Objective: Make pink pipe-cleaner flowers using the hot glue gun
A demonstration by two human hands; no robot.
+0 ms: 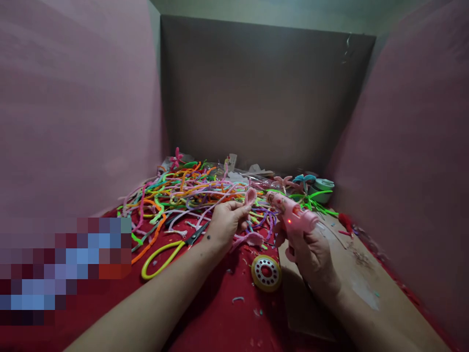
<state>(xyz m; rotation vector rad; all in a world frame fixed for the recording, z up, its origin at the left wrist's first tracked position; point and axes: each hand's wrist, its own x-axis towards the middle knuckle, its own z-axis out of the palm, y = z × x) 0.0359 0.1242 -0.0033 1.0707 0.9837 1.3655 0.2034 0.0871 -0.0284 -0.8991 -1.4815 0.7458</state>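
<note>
My left hand (227, 221) is closed around a small pink fuzzy pipe-cleaner loop (250, 196), held up above the red cloth (220, 318). My right hand (311, 252) grips a pink hot glue gun (291, 212) with a red light glowing on its side. The gun's nozzle points left toward the pink loop and stands close to it. More pink pipe-cleaner pieces (249, 239) lie just below my left hand.
A tangled heap of coloured pipe cleaners (183, 190) fills the back of the cloth. Yellow-handled scissors (166, 254) lie left of my arm. A round gold tape spool (266, 273) sits in front. A cardboard sheet (351, 274) lies right; teal tape rolls (322, 188) behind. Cardboard and pink walls enclose all.
</note>
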